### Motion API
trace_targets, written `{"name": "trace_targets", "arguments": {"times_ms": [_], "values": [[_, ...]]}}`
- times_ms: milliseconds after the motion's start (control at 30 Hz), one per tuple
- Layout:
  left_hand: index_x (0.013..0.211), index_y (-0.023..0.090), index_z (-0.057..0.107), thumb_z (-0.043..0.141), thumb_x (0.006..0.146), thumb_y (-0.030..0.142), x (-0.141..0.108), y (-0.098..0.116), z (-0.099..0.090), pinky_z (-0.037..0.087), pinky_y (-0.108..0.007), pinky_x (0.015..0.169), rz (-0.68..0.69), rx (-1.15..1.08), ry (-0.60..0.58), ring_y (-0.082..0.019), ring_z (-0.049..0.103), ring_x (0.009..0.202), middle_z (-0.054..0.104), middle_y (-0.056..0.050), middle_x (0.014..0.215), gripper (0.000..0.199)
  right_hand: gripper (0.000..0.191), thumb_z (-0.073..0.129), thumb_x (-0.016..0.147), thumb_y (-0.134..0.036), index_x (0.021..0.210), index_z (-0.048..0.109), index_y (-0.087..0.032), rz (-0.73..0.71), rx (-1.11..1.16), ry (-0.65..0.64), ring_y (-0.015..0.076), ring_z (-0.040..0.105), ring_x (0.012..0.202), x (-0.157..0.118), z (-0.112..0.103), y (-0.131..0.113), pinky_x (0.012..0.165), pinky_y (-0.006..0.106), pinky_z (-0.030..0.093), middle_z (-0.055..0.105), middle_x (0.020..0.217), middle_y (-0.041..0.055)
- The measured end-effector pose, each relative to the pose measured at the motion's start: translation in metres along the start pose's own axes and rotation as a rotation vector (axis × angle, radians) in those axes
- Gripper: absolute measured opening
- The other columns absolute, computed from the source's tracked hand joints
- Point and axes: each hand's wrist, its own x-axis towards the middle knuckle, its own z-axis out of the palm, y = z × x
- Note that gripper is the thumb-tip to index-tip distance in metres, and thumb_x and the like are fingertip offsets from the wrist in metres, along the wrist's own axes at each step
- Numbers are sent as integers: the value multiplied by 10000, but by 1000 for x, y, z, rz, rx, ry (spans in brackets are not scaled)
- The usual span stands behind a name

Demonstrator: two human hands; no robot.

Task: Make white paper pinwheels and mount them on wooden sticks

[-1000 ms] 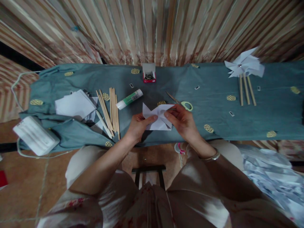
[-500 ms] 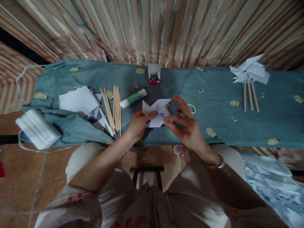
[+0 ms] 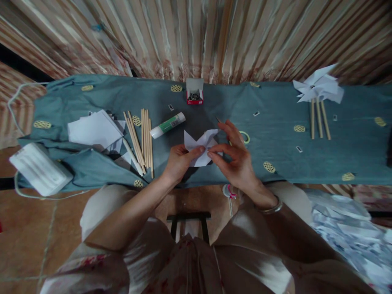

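Note:
A white paper pinwheel (image 3: 199,158) with folded blades is held over the table's near edge. My left hand (image 3: 179,161) grips its left side, the thumb pressed near the centre. At its right side, my right hand (image 3: 234,157) has thumb and forefinger pinched together against the paper. A thin dark-tipped item sticks up past the raised fingers of that hand; it is too small to name. Green-handled scissors (image 3: 245,137) lie partly hidden behind my right hand. A glue stick (image 3: 168,125) rests to the upper left of the paper.
On the green cloth (image 3: 272,134) are wooden sticks (image 3: 146,143), white paper sheets (image 3: 94,130) and a red box of small metal pieces (image 3: 194,97). Finished pinwheels on sticks (image 3: 318,87) lie far right. A white device with a cable (image 3: 41,169) sits at the left edge.
My right thumb and forefinger have moved left, from the paper's right edge closer to its centre. The view has shifted slightly.

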Motion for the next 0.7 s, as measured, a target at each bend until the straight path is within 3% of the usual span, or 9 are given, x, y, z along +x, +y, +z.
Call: {"name": "trace_targets", "arguments": {"times_ms": [133, 367, 700], "values": [[706, 152, 766, 878, 537, 316, 0, -3, -2, 467, -235, 601, 7, 7, 15, -113, 599, 585, 735, -8, 685, 261, 54, 662, 886, -319, 848, 701, -319, 26, -5, -3, 304, 336, 1488, 0, 1, 0, 1221, 585, 265, 494, 1492, -72], [780, 148, 780, 856, 582, 320, 1, -9, -4, 516, -282, 703, 41, 72, 37, -154, 651, 671, 764, -33, 782, 274, 70, 652, 894, -283, 827, 674, -280, 4, -8, 44, 275, 360, 1477, 0, 4, 1, 1217, 523, 304, 526, 1472, -16], [721, 158, 770, 852, 594, 322, -1, -6, -2, 485, -255, 654, 94, 163, 32, -138, 606, 638, 746, -7, 727, 223, 68, 642, 892, -279, 826, 653, -267, 1, -40, 52, 251, 366, 1471, -2, 6, 4, 1205, 540, 320, 541, 1452, 16]]}}
